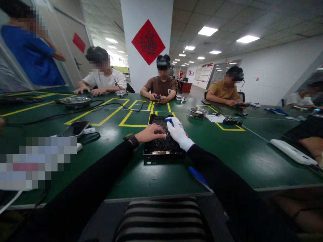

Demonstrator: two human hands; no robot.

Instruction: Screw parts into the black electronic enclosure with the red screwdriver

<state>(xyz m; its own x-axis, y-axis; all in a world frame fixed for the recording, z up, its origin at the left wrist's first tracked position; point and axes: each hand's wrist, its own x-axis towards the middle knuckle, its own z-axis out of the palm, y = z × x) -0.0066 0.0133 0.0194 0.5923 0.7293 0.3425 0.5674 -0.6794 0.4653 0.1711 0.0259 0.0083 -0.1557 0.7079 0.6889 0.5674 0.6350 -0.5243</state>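
A shallow black case (157, 145) lies in front of me on the green table, with many small light-coloured bits over its inside and a pale metallic strip at its near edge. My left hand (151, 133), bare with a dark band at the wrist, rests over the case's left side, fingers stretched out and holding nothing I can see. A white glove covers my right hand (177, 131), which is closed around a blue-ended tool (169, 120) at the case's right side. The tool's kind is hidden by the glove; a bit of red shows beside the palm.
Right of the case, a blue flat item (199, 177) lies partly under my right forearm. Metal bowls (198, 112) (76, 102), a phone (75, 128), cables and a white power bar (292, 152) stand around. Several people sit across the table; one person in blue (30, 53) stands at left.
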